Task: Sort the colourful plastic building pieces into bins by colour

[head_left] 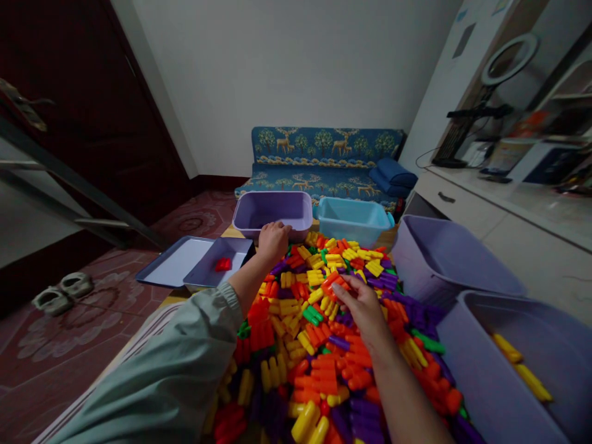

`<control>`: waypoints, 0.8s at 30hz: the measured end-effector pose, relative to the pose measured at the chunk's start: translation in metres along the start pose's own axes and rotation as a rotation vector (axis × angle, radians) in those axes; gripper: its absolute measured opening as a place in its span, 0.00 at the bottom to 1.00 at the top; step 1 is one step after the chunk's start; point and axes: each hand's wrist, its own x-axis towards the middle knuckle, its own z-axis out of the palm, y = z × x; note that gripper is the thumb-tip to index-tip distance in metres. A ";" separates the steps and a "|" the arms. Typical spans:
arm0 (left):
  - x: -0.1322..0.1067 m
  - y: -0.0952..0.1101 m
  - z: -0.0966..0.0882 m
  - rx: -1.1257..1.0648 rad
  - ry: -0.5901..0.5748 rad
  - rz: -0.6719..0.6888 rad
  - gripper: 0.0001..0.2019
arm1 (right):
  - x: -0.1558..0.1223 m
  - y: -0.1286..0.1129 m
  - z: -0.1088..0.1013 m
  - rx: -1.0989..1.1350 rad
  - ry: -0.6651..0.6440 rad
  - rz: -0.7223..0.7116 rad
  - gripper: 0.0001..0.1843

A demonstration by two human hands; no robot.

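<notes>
My left hand (274, 240) is at the front rim of a lavender bin (245, 213), fingers curled and pointing to the right. What lies under those fingers, if anything, is hidden. Low over a heap of plastic toy blocks (291, 308), my right hand (361, 299) pinches an orange toy block (332, 283) between thumb and fingers. Yellow, orange, purple, green and red ridged pieces make up the heap, which spreads across the table under both arms.
A light blue bin (354, 216) stands beside the lavender one. On the right are two more lavender bins (444, 259) (490, 364), the nearer with yellow blocks (527, 373) inside. At left, a shallow tray (208, 262) holds a red block (223, 264). A patterned sofa (319, 179) stands behind.
</notes>
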 end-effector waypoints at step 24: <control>0.067 0.114 0.032 -0.224 -0.136 0.302 0.35 | 0.100 -0.025 -0.025 0.488 0.457 0.192 0.14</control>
